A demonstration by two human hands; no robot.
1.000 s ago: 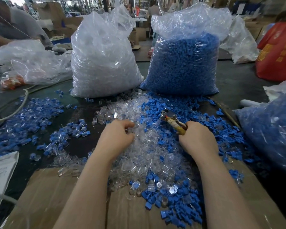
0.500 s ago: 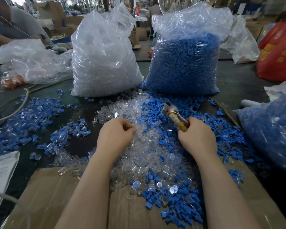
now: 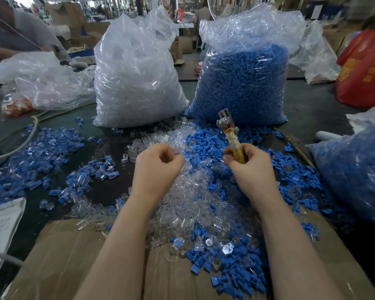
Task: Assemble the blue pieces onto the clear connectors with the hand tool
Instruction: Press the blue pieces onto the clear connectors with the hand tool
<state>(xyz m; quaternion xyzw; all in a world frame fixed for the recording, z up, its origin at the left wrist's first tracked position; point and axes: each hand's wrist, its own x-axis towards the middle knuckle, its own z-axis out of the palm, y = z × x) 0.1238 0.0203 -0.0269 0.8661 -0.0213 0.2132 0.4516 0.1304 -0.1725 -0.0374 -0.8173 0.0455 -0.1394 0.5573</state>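
A heap of loose clear connectors (image 3: 188, 204) lies in the middle of the table, mixed with loose blue pieces (image 3: 206, 146) to its right and front. My left hand (image 3: 158, 167) hovers over the heap with its fingers curled, pinching a small clear connector (image 3: 175, 150) at the fingertips. My right hand (image 3: 251, 167) grips the taped yellow handle of the hand tool (image 3: 228, 131), whose metal head points up and away from me. The two hands are apart, about a hand's width.
A big bag of clear connectors (image 3: 136, 74) and a big bag of blue pieces (image 3: 245, 83) stand behind the heap. Assembled blue-and-clear parts (image 3: 39, 152) lie at left. Cardboard (image 3: 59, 263) covers the near edge. Another blue bag (image 3: 355, 169) sits right. A person sits far left.
My right hand has swung the tool from lying low over the blue pieces to standing upright. My left hand has lifted slightly off the heap with a clear connector pinched.
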